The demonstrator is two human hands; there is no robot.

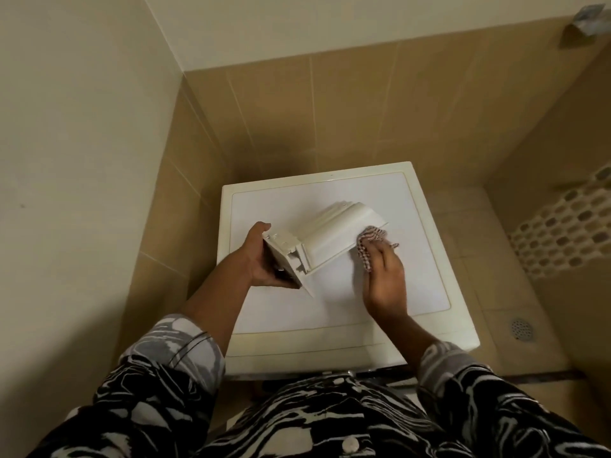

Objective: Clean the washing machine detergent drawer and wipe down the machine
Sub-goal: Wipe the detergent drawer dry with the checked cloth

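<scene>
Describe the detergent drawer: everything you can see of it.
The drawer is a long piece of cream-white plastic, out of the machine and held tilted over the washing machine's top. A smooth, ridged side faces the camera; its compartments do not show. The left hand grips the notched near end, and the right hand holds a checked cloth against the curved far end.

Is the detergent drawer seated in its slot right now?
No, the left hand holds the detergent drawer over the washing machine's top.
</scene>
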